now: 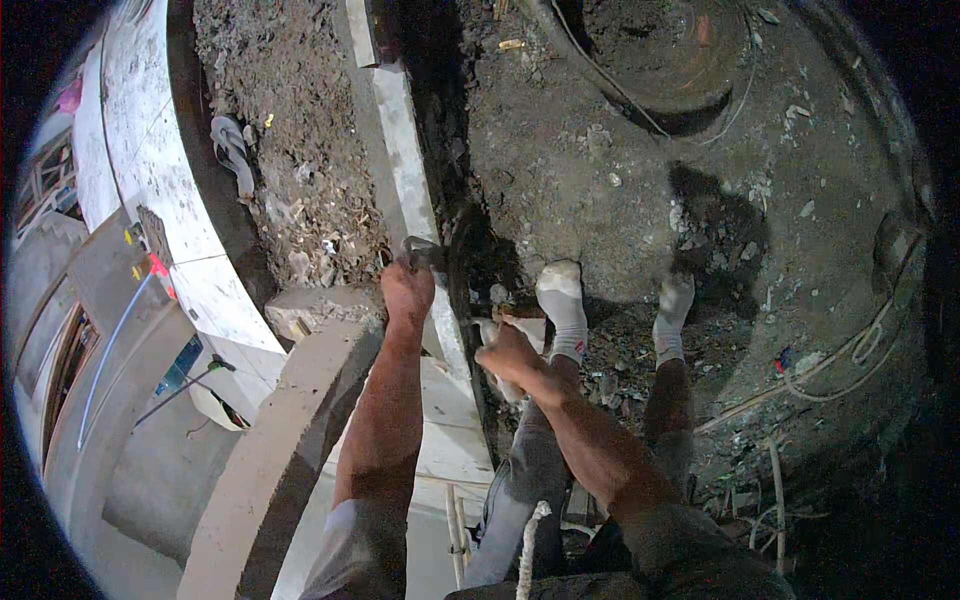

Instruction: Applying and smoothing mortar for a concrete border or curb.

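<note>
Left hand [407, 290] on dark tool [455, 262], its grip hidden, right hand [507, 352] blurred

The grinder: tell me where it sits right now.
Head view, centre: the grinder sits between the left hand and right hand, against the pale concrete strip.

Dirt ground [600, 200] fills the middle and right, littered with small stones and debris. Large round pan [660, 60] half sunk in the dirt at the top edge. Thin rope [850, 360] coils across the ground at the right edge. White curved concrete wall [150, 150] runs down the left side. Grey sandal [232, 150] lies on rubble beside it. Concrete block [320, 310] near the wall's lower end. Two white socked feet [565, 300] stand on the dirt. Wooden sticks [775, 490] lower right.
</note>
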Demonstrator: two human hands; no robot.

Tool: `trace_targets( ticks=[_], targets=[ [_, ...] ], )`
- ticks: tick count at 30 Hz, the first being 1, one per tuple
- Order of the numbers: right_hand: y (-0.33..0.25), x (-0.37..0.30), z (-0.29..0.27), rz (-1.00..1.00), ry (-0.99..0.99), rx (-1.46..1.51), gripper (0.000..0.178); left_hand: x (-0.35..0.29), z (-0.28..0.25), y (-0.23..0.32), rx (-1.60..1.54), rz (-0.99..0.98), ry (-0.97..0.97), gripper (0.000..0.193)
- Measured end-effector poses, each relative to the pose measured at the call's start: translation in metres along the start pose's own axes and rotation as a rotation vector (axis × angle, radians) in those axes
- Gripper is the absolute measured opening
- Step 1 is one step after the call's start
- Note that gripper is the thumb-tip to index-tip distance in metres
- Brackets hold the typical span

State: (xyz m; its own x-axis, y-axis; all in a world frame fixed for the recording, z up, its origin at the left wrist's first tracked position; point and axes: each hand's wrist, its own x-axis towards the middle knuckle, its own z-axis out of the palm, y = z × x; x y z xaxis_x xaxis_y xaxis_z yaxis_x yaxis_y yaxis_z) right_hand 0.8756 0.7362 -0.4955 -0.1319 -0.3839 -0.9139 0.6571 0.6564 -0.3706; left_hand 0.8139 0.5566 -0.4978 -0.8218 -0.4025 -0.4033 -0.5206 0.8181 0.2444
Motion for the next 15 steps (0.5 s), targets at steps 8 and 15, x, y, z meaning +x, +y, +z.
trace_targets(
  ticks=[8, 15],
  targets=[
    [0.015, -0.018, -0.039, -0.026, 0.030, 0.418, 0.038, -0.005, -0.002, -0.007, -0.180, -0.036, -0.118, 0.036],
    [-0.049, 0.027, -0.046, 0.095, 0.109, 0.204, 0.027, -0.006, -0.003, 0.001, -0.197, -0.042, -0.077, 0.030]
  ],
)
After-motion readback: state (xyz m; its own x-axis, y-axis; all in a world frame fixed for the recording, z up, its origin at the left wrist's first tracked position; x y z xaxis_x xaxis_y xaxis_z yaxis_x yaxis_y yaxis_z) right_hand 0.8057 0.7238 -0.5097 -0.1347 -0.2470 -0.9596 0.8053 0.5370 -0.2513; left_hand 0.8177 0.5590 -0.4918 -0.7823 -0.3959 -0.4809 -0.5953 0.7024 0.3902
